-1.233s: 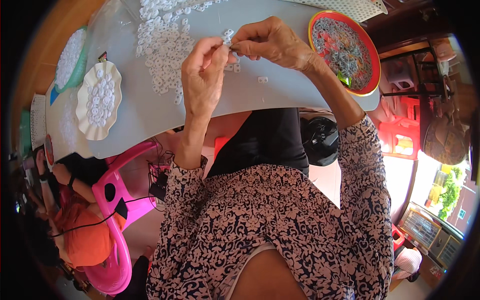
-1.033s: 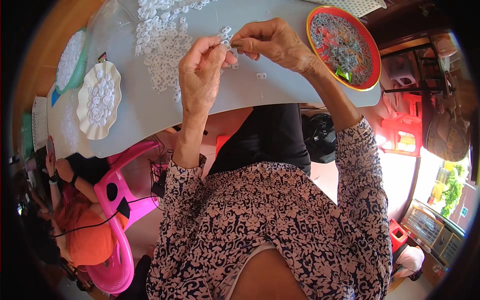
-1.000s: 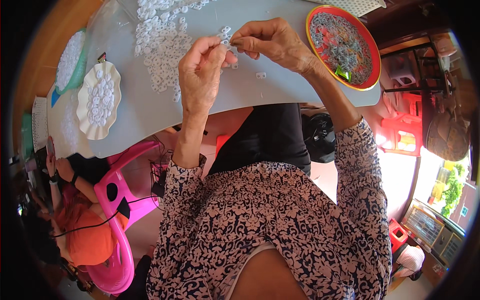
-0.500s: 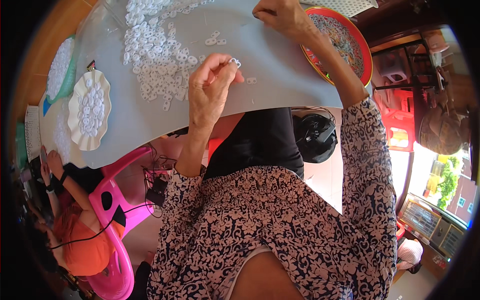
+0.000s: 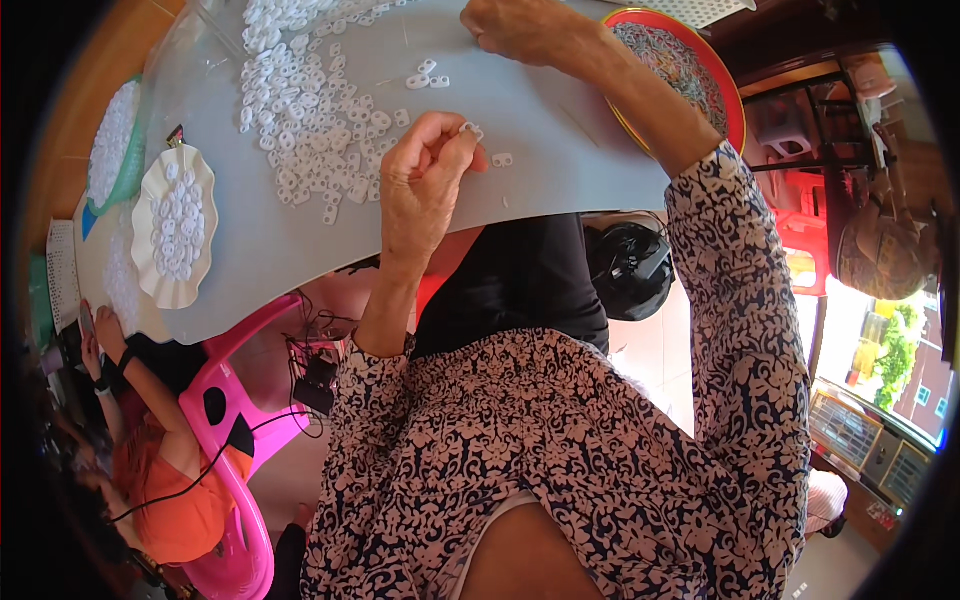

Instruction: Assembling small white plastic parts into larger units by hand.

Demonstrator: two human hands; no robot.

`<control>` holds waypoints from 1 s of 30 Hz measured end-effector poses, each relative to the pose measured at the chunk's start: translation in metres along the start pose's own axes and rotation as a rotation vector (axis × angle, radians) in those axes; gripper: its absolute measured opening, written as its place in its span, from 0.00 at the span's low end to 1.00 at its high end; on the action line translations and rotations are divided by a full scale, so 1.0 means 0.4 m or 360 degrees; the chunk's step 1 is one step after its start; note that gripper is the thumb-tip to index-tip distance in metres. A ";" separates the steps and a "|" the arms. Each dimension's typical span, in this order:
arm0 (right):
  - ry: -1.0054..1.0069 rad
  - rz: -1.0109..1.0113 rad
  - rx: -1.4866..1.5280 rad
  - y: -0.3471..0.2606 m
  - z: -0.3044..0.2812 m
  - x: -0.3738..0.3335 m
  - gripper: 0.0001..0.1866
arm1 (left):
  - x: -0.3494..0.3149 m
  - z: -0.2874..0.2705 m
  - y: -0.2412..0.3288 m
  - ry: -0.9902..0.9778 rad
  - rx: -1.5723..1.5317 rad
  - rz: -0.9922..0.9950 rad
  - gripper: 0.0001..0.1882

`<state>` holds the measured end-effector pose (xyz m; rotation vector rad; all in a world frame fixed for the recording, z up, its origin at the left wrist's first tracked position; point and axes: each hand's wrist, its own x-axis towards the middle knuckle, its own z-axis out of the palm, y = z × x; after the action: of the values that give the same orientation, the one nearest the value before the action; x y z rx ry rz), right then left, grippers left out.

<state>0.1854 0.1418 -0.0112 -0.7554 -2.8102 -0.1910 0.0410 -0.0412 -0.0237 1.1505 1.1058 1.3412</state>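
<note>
Left hand [image 5: 428,178], beside white pile [image 5: 300,150]: pinching white piece [image 5: 474,130]. Right hand [image 5: 515,28], right of pile: grip unclear. Seemingly remaining: pile.

A small white plastic piece [image 5: 473,130] sits pinched at the fingertips of the left hand [image 5: 428,168], partly hidden by them (its exact tilt cannot be told). Taking it as the dial's centre, a loose white two-holed piece [image 5: 502,160] lies flat between four and five o'clock, three white pieces [image 5: 417,81] cluster near eleven, and a spread heap of white pieces [image 5: 285,100] lies toward nine to ten.
</note>
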 end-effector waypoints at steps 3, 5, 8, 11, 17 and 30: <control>0.0000 0.0245 0.0223 -0.049 -0.058 -0.006 0.05 | 0.006 -0.011 -0.015 0.0030 -0.0133 0.0033 0.04; 0.0039 0.0435 0.0428 -0.107 -0.096 -0.030 0.06 | 0.013 -0.017 -0.018 0.0027 -0.0161 0.0065 0.04; 0.0218 0.0895 0.1172 -0.171 -0.115 -0.085 0.07 | 0.009 -0.015 -0.010 -0.0001 -0.0205 0.0075 0.05; 0.0231 0.1065 0.1907 -0.210 -0.074 -0.169 0.06 | 0.004 -0.009 0.001 -0.0041 -0.0204 0.0041 0.05; 0.0671 0.0906 0.2382 -0.257 -0.050 -0.215 0.06 | 0.003 0.022 -0.020 -0.0100 -0.0215 0.0099 0.06; 0.0698 0.0880 0.2460 -0.262 -0.048 -0.217 0.10 | 0.007 0.034 -0.018 -0.0068 -0.0195 0.0070 0.05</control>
<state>0.2089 0.0068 -0.0214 -0.7768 -1.4629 1.4549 0.0553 -0.0375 -0.0288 1.1141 0.9593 1.3924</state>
